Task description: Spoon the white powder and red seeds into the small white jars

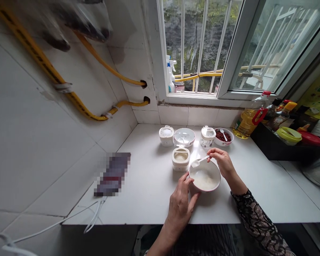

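My right hand [223, 161] pinches the handle of a small white plastic spoon [196, 163], whose scoop hangs over the left rim of a white bowl [213, 170]. A whitish, grainy content lies in the bottom of that bowl; I cannot tell what it is. Around the bowl's lower left side curl the fingers and thumb of my left hand [180, 202], steadying it on the counter. Just behind and left of the bowl stands a cream-coloured seasoning jar [180, 164] with a pale content, its clear lid raised.
Farther back stand a white jar [166, 137], a bowl with a clear cover or dish [185, 137], another clear jar [207, 136], and a bowl of dark red beans [224, 143] with a spoon. An oil bottle [244, 122] and a black condiment box [269, 144] flank the right side.
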The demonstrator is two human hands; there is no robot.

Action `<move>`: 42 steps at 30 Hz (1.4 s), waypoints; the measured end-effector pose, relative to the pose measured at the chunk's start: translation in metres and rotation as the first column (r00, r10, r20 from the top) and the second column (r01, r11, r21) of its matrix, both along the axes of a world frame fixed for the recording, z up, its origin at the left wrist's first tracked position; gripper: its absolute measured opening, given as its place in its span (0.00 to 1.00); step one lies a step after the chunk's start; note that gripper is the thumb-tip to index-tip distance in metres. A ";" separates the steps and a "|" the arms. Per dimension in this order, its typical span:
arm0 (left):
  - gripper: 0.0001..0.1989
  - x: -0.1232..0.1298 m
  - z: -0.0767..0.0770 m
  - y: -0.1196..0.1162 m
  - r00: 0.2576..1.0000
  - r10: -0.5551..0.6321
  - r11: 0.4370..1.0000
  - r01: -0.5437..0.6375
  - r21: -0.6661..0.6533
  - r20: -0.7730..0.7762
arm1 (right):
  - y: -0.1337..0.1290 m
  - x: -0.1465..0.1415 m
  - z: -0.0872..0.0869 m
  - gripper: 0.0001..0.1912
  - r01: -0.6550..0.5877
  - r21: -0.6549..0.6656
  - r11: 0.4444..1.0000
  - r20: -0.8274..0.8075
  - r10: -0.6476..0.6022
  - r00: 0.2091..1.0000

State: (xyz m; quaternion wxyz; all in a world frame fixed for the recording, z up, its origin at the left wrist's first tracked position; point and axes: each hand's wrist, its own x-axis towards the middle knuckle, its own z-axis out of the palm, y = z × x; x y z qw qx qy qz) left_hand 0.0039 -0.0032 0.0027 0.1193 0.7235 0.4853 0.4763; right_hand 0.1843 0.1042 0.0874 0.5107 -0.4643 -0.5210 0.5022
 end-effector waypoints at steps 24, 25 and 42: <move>0.18 -0.001 0.004 -0.001 1.000 -0.013 0.999 0.013 -0.037 0.008 | -0.012 0.005 0.000 0.07 -0.161 0.629 0.760 0.530 -0.268 0.805; 0.19 -0.001 0.004 -0.001 1.000 -0.013 0.999 0.013 -0.034 0.009 | -0.012 0.004 -0.003 0.07 -0.214 0.615 0.759 0.571 -0.241 0.785; 0.20 -0.001 0.004 -0.001 1.000 -0.018 0.999 0.018 -0.032 0.012 | -0.011 0.001 0.001 0.07 -0.032 0.192 0.981 0.299 -0.027 0.954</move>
